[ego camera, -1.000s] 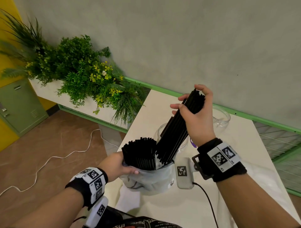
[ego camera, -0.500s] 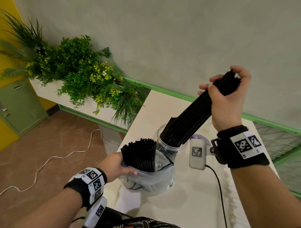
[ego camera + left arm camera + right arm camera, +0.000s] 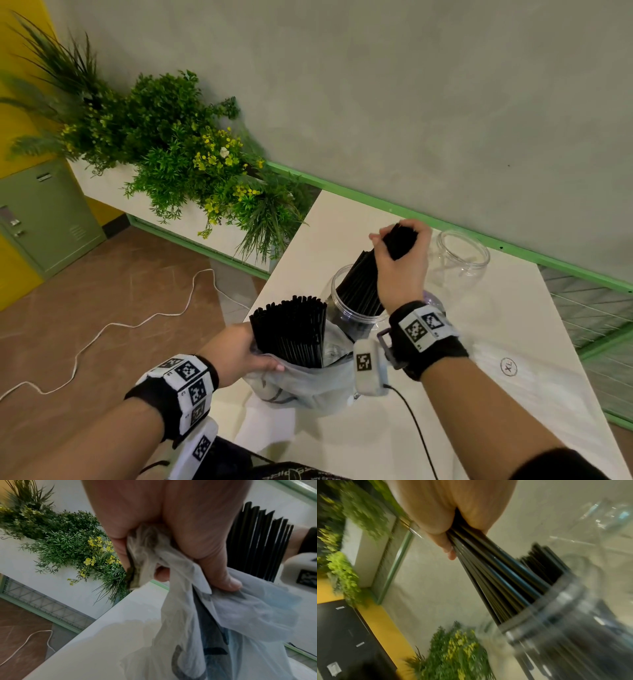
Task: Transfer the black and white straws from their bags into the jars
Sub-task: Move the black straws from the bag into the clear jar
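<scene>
Head view: right hand (image 3: 402,270) lowers black straws (image 3: 359,291), seemingly into jar (image 3: 337,308).

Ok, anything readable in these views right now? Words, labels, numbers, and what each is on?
"XL", in a circle, on the white table.
Dark print on the plastic bag: crumpled, unreadable.
Light lettering on the dark item at the bottom edge: cut off, unreadable.
Wristbands carry only square black-and-white marker patterns, no words.

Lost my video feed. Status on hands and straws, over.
Right hand grips black straw bundle, lower ends inside near jar. Left hand holds bag, more black straws inside. Far jar empty. Nothing blocking.
</scene>
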Action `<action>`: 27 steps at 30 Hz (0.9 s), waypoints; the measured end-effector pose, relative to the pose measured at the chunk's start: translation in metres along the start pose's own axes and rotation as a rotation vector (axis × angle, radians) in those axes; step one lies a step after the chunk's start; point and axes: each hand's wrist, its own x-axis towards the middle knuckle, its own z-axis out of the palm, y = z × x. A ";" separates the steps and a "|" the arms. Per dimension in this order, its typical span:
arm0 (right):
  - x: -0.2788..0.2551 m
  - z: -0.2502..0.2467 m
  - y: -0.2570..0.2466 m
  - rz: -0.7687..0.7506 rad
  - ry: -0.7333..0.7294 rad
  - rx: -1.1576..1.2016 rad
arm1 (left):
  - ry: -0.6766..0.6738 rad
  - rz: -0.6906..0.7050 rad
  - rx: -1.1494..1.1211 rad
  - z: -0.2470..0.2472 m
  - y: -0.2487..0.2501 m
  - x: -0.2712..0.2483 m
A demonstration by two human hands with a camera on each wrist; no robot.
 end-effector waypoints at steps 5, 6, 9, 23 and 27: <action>-0.029 -0.001 0.038 0.159 -0.138 -0.138 | -0.001 0.007 0.003 0.000 0.000 0.000; -0.031 -0.003 0.042 0.166 -0.197 -0.181 | -0.001 0.009 0.004 0.000 0.000 0.000; -0.028 -0.005 0.046 0.157 -0.322 -0.261 | -0.001 0.018 0.006 0.000 0.001 -0.001; -0.010 -0.006 0.046 -0.083 -0.595 -0.572 | 0.019 -0.004 0.020 0.002 -0.002 0.000; 0.001 -0.007 0.041 -0.258 -0.512 -0.628 | 0.017 -0.013 0.015 0.001 0.000 -0.002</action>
